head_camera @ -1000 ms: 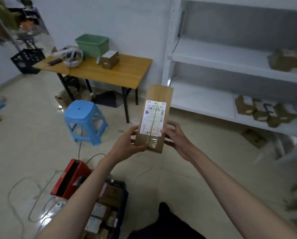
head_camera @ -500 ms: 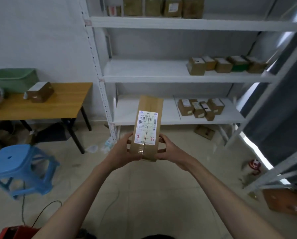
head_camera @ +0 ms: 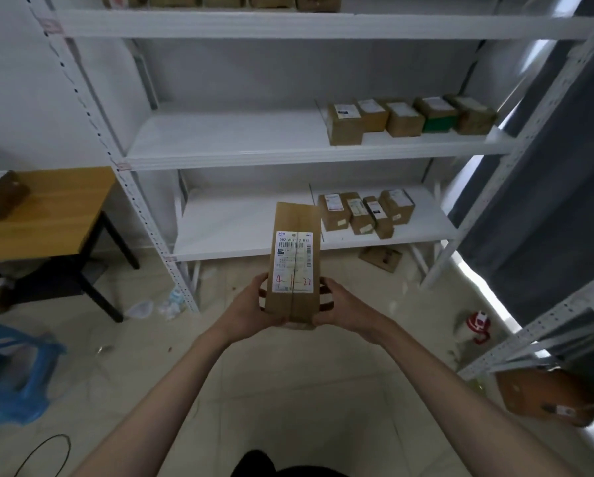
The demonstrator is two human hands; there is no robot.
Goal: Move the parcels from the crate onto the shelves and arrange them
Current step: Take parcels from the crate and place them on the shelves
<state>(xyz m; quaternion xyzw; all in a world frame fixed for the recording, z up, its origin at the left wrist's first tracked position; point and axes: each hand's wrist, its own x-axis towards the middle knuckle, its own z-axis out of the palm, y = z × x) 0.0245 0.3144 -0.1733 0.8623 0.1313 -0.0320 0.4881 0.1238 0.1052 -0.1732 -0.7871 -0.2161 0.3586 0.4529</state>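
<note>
A long brown cardboard parcel with a white barcode label and red handwriting stands upright between both hands, in front of the white shelving unit. My left hand grips its lower left side and my right hand grips its lower right side. Several parcels line the right of the middle shelf. Another group of parcels sits on the right of the lowest shelf. More parcels show at the top edge. The crate is out of view.
A wooden table with a brown box stands at left, a blue stool below it. A flat box lies on the floor under the shelf. A second rack with a brown parcel is at right, beside a red-and-white object.
The view has swung right from the table and crate to face the shelves, and drawn closer to them. Both hands keep the same hold on the parcel.
</note>
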